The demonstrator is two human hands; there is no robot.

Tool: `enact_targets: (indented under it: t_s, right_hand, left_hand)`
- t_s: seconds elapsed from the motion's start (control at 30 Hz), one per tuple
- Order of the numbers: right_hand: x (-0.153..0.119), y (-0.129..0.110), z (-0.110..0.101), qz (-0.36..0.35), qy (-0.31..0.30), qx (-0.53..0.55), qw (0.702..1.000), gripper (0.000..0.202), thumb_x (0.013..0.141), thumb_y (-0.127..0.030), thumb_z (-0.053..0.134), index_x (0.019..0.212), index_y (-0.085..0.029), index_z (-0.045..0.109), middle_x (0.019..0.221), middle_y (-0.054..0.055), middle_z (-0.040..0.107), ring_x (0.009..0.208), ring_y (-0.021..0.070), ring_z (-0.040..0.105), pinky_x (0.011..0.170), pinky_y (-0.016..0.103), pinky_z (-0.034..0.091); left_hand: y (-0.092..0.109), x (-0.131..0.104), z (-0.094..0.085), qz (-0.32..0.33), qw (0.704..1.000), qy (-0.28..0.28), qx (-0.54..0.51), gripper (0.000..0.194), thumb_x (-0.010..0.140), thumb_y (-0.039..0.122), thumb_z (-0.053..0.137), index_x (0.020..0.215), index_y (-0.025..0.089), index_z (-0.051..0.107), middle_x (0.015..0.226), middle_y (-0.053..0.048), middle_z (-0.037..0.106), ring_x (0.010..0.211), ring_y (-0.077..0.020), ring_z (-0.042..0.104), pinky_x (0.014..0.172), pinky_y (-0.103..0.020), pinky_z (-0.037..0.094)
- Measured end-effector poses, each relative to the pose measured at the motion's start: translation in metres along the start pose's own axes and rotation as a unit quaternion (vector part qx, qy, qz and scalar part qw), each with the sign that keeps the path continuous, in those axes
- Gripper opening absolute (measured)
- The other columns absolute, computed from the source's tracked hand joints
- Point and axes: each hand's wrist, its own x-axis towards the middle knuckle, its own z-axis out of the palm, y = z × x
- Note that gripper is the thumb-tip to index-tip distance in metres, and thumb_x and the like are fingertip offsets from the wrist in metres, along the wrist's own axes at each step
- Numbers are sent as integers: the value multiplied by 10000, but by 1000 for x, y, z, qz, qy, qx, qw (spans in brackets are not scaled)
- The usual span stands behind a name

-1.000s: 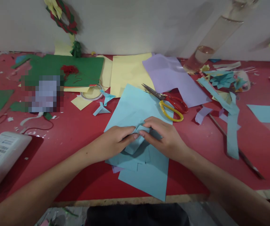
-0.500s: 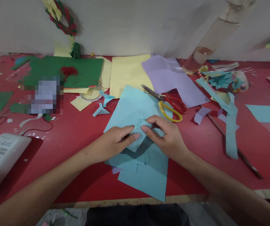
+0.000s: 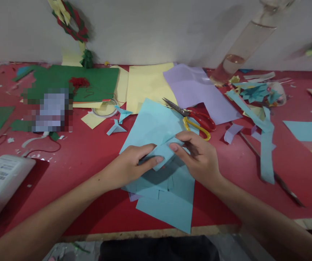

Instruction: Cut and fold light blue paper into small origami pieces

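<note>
Red tabletop [image 3: 226, 185] runs back to a pale wall [image 3: 150, 29], and over its near middle we hold a folded blue paper [image 3: 165, 153] just above a flat blue sheet [image 3: 148, 121]. Our left hand [image 3: 134, 163] pinches the left end between thumb and fingers, and our right hand [image 3: 201, 156] pinches the far right end likewise, with the paper stretched between them. Some folding looks done, since the paper is narrow and layered; we judge it part-shaped rather than finished, though our fingers hide much of it and we cannot tell which creases are lacking. Beyond our left hand lie two small folded pieces [image 3: 116, 128], shaped and set aside. Under our hands, cut scraps [image 3: 147, 190] lie flat, unfolded as far as they show. Just beyond our right hand, scissors [image 3: 183, 111] rest partly on the sheet, and well to its right are blue strips [image 3: 267, 156] and a brush [image 3: 289, 192]. Past both hands, a yellow sheet [image 3: 150, 83] and a purple sheet [image 3: 196, 87] lie spread, unfolded.
</note>
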Motion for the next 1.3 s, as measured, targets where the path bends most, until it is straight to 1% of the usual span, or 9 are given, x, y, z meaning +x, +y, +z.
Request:
enact_targets:
  t_s: [0.13,0.2,0.43,0.53,0.63,0.87,1.07,1.2,1.3]
  right_hand:
    - [0,2,-2,-61,19,-5,998,102,905,-304,650,830,-247,610,779,11,627,768,172,606,681,327,502]
    - [0,2,-2,-78,25,0,997,100,900,-286,658,816,-251,617,760,5,627,770,174,608,686,333,500]
    - [0,6,-1,-120,36,22,992,33,862,-237,705,841,-260,693,723,-3,673,787,183,635,685,331,510]
    - [0,6,-1,-141,44,40,988,97,841,-192,722,894,-273,721,758,3,683,794,181,630,659,317,512]
    - [0,6,-3,-174,55,40,982,148,831,-182,729,935,-288,739,802,13,683,798,180,636,634,310,517]
    - [-1,7,-8,-239,35,13,970,250,811,-149,736,995,-318,737,911,25,660,794,175,656,634,326,548]
    - [-3,4,-2,-158,81,-3,984,119,855,-198,699,934,-287,705,790,10,695,787,189,652,681,349,537]
    - [-3,1,1,-88,82,47,992,144,873,-147,665,955,-266,664,827,-1,672,756,143,617,639,292,499]
    - [-3,0,2,-59,90,58,992,128,884,-148,652,948,-258,656,847,1,656,771,136,610,619,271,485]
  left_hand:
    - [-2,-4,2,69,993,92,9,436,958,342,575,1383,292,493,1324,-20,624,1138,-160,615,936,-230,488]
    - [-3,-4,2,103,988,112,26,453,957,320,582,1401,328,490,1406,-13,573,1240,-174,571,1016,-253,465]
    - [-3,-2,2,155,978,129,50,271,937,287,608,1198,235,657,1170,-44,722,1081,-182,677,930,-247,529]
    - [-2,-1,2,161,973,156,50,167,909,248,641,1062,193,678,1041,-45,745,953,-163,706,848,-224,549]
    - [-2,-1,2,219,955,189,61,38,886,191,667,917,173,657,882,-36,731,845,-140,700,777,-212,552]
    - [-2,1,1,329,910,214,135,84,886,100,640,886,183,628,952,-71,729,875,-155,687,776,-271,566]
    - [-4,-1,6,275,923,237,128,100,887,159,667,977,194,643,878,-18,730,806,-126,693,748,-210,561]
    - [-5,-5,10,192,952,219,97,314,922,170,622,1232,216,592,1154,-17,718,956,-108,700,854,-162,547]
    - [-4,-5,10,183,960,196,80,358,967,149,536,1312,239,562,1255,-3,687,1050,-105,684,909,-147,523]
